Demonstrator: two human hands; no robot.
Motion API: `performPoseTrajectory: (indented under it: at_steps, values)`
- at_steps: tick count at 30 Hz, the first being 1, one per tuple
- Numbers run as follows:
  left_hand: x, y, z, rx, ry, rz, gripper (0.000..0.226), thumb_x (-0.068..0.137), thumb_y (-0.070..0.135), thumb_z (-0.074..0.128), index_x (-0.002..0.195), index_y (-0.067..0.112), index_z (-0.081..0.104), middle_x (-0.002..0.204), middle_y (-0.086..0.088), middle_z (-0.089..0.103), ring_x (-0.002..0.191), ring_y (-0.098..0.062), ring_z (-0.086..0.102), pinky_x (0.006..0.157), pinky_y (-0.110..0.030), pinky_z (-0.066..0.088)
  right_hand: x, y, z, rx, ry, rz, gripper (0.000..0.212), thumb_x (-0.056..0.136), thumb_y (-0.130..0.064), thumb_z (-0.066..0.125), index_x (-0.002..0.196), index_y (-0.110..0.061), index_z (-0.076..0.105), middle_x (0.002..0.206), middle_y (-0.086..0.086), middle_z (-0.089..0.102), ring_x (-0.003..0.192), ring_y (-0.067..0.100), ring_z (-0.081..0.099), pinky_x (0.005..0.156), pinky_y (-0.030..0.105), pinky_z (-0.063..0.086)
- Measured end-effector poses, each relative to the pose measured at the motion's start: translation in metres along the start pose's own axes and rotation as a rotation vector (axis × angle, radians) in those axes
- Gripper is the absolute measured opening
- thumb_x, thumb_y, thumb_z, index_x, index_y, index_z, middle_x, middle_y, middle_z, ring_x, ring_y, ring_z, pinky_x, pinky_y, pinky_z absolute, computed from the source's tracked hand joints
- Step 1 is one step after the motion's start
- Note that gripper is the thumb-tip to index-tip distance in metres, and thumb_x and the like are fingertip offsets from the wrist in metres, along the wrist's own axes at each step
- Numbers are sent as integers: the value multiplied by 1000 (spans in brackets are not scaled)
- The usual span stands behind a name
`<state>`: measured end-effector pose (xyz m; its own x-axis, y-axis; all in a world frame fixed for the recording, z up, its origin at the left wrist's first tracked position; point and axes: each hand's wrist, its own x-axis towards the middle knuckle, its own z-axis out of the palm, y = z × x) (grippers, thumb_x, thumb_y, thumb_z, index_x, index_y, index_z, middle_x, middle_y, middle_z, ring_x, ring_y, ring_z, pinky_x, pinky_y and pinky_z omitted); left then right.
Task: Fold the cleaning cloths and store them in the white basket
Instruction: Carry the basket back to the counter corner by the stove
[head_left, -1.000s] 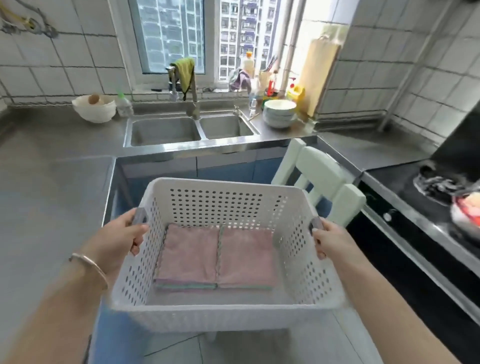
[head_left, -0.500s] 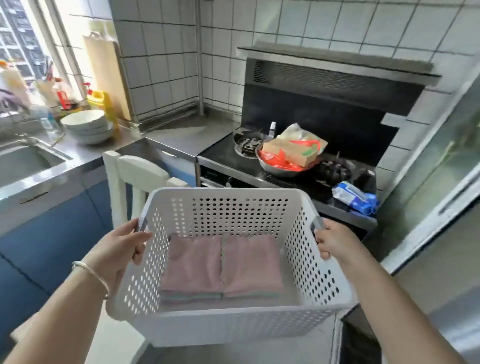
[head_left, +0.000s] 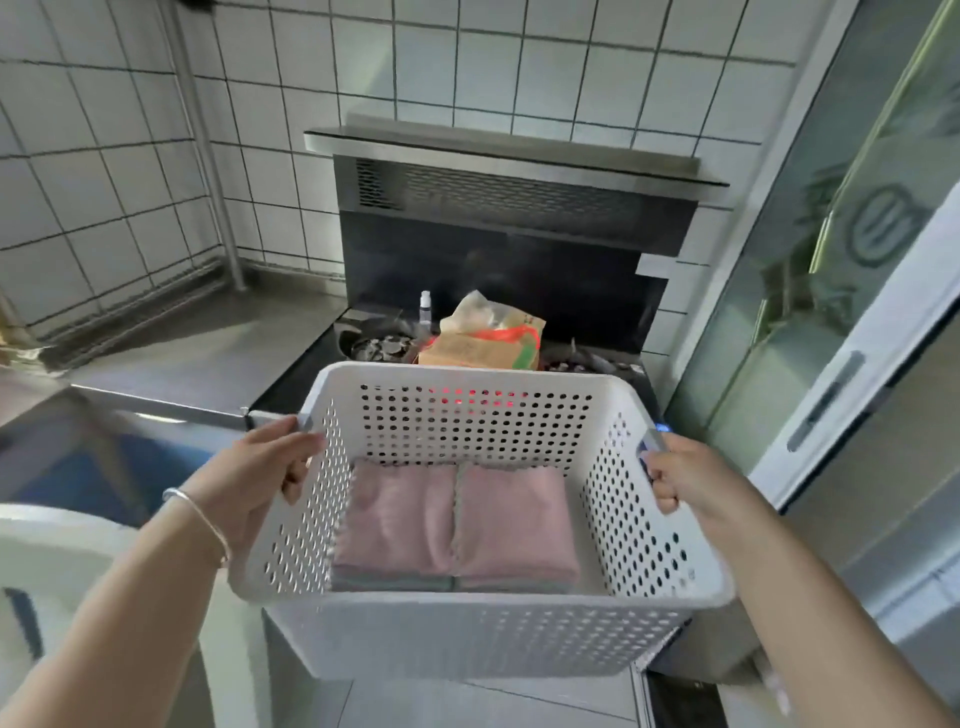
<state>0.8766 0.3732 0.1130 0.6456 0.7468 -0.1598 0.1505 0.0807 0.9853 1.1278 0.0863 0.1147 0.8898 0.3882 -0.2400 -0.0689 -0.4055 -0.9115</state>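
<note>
Basket: the white basket (head_left: 467, 634) is up in the air, held in front of the stove (head_left: 322, 374). It does not rest on anything.
Cloths: two stacks of folded cloths (head_left: 457, 525) lie flat on the basket floor, side by side and touching. They sit nearer the front wall of the basket than the back wall.
Left hand: the left hand (head_left: 260, 478) is closed around the handle on the left wall of the basket. A thin bracelet (head_left: 200, 517) is on that wrist.
Right hand: the right hand (head_left: 680, 478) is closed around the handle on the right wall of the basket.
Step now: I think the folding is done and the basket is being carried to where it goes.
How to do it well: keep both hands at the same height so the basket stays level and the stacks do not slide or tip. Keep the basket away from the stove and the bag (head_left: 483, 343) on it. Look for a bare spot on the desk (head_left: 197, 353) left of the stove before setting it down.
Look and feel: the basket is hard plastic with rows of small round holes and round corners. The cloths look soft and fuzzy, pink on top, with a green layer at the bottom edge.
</note>
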Motion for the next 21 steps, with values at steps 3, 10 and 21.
performPoseTrajectory:
  at_steps: [3, 10, 21]
  values:
    - [36, 19, -22, -74, 37, 39, 10, 91, 9, 50, 84, 3, 55, 69, -8, 46, 33, -4, 37, 33, -11, 28, 15, -35, 25, 128, -81, -21, 23, 91, 4, 40, 98, -9, 57, 59, 2, 32, 40, 8, 29, 34, 18, 25]
    - [102, 31, -84, 11, 214, -6, 13, 88, 6, 57, 98, 11, 63, 59, -4, 35, 36, -6, 31, 35, -10, 28, 98, -92, 120, 73, -239, -138, 29, 94, 1, 37, 90, -15, 61, 58, 0, 35, 47, 9, 30, 39, 18, 27]
    - [186, 46, -199, -36, 626, -76, 21, 90, 13, 53, 105, 0, 59, 63, -7, 32, 38, -8, 28, 37, -8, 24, 258, -211, 327, -157, -702, -277, 20, 94, -7, 44, 108, -14, 58, 55, 3, 46, 51, 14, 39, 58, 32, 39]
